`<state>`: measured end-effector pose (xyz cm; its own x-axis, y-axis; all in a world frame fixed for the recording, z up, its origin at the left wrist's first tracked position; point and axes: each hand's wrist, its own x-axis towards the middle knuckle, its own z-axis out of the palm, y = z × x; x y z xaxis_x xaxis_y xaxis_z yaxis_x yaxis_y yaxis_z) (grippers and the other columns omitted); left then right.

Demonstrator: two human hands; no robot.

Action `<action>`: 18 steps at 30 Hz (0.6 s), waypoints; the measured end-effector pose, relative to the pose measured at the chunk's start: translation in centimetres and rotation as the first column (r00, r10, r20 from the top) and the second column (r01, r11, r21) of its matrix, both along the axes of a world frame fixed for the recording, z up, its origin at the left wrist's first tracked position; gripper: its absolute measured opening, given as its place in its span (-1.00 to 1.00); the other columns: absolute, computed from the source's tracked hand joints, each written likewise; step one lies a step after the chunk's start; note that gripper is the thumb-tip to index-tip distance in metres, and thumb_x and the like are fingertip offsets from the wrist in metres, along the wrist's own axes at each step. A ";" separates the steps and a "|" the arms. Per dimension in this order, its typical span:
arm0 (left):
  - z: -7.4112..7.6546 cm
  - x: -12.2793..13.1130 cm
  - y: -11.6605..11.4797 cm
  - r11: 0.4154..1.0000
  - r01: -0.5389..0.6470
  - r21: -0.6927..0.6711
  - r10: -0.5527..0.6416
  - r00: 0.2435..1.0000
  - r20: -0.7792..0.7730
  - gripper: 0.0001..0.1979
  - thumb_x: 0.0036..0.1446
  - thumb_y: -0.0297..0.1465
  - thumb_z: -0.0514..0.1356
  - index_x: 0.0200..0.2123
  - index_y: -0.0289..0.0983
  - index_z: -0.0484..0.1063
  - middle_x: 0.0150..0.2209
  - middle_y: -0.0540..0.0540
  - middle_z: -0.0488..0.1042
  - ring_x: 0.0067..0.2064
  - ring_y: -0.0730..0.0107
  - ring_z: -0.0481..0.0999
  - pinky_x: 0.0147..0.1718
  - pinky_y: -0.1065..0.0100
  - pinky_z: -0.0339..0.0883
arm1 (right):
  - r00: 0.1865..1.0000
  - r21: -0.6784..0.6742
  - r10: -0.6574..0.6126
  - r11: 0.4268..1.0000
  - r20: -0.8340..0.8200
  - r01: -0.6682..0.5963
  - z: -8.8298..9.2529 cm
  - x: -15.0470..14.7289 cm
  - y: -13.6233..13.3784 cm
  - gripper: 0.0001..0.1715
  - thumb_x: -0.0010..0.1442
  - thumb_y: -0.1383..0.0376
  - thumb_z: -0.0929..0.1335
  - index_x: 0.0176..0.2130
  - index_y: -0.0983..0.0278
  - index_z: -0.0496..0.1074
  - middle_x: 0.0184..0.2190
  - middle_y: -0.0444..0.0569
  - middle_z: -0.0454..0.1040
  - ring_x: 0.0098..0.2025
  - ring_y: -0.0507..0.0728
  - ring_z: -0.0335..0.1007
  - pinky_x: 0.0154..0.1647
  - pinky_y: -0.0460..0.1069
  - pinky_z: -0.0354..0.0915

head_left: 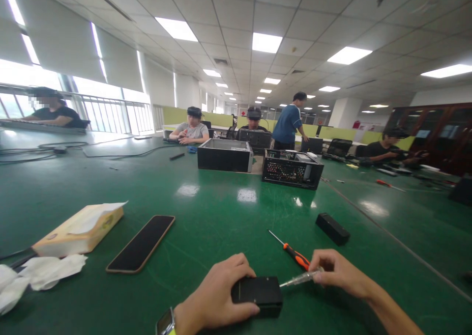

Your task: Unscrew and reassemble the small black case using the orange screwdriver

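Note:
My left hand (pixel 224 291) is wrapped round a small black rectangular box (pixel 263 293) on the green tabletop, thumb on the near side and fingers over the far side. In my right hand (pixel 337 273) is a screwdriver with a clear handle (pixel 304 278), pinched between thumb and fingers. Its tip meets the right end of the box, though I cannot make out what it touches there. Just beyond it lies an orange and black screwdriver (pixel 297 257), its shaft pointing away to the left. A similar black box (pixel 332 228) rests farther off on the right.
A phone (pixel 140 244) and a tissue pack (pixel 83 227) lie to the left, with crumpled tissues (pixel 53 271) nearby. Two computer cases, one closed-sided (pixel 224 158) and one with its inside showing (pixel 293 170), stand farther back. Several people sit or stand around the table.

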<state>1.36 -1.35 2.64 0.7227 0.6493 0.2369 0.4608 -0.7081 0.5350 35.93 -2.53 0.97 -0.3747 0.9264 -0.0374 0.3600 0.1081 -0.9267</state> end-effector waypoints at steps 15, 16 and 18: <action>-0.3 0.0 0.0 1.000 -0.005 0.026 0.004 1.000 0.026 -0.63 -0.01 -0.20 0.38 -0.18 -0.23 0.42 -0.23 -0.06 0.43 -0.20 0.22 0.41 -0.26 0.33 0.26 | 0.989 -0.007 0.073 0.997 0.131 -0.073 -0.1 -2.7 -0.9 -0.67 0.02 0.07 0.48 -0.35 0.30 0.52 -0.53 -0.20 0.27 -0.46 0.01 0.13 -0.44 -0.08 0.05; -0.3 0.0 0.0 1.000 -0.007 0.027 0.006 1.000 0.023 -0.63 -0.01 -0.20 0.38 -0.18 -0.23 0.42 -0.23 -0.06 0.43 -0.20 0.22 0.41 -0.26 0.33 0.26 | 0.983 0.005 0.065 0.998 0.173 -0.067 -0.1 -2.9 -1.0 -0.67 0.02 0.08 0.48 -0.36 0.29 0.53 -0.52 -0.18 0.29 -0.45 0.02 0.15 -0.43 -0.08 0.06; -0.4 0.0 0.0 1.000 -0.009 0.028 0.009 1.000 0.016 -0.62 -0.01 -0.19 0.37 -0.18 -0.23 0.42 -0.22 -0.07 0.44 -0.20 0.22 0.42 -0.27 0.33 0.25 | 0.970 0.043 0.038 0.998 0.240 -0.050 0.0 -3.1 -1.1 -0.67 0.01 0.07 0.47 -0.37 0.29 0.55 -0.51 -0.16 0.32 -0.42 0.05 0.19 -0.41 -0.07 0.09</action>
